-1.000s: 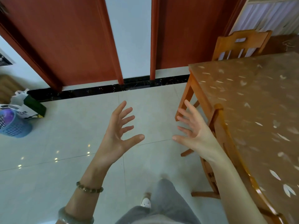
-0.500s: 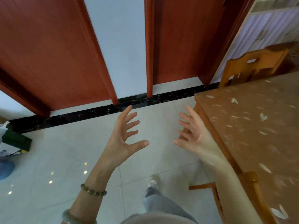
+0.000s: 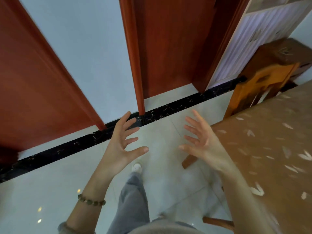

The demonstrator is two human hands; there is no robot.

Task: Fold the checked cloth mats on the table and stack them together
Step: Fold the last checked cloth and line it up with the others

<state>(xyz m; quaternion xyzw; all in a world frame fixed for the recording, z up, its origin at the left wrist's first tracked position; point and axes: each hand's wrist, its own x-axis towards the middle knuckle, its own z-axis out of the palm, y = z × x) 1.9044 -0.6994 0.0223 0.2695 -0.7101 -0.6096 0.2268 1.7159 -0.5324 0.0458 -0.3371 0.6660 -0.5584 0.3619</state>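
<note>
Left hand: raised over the tiled floor, fingers spread and lightly bent, holding nothing. Right hand: same pose, palm facing the left, empty, just beside the corner of the table. The 2 are apart. I see a wooden chair at the table's far end. Where the checked cloth mats lie I cannot tell.

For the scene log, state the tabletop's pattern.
The tabletop is brown with scattered pale leaf-like marks, seen best in the head view.
</note>
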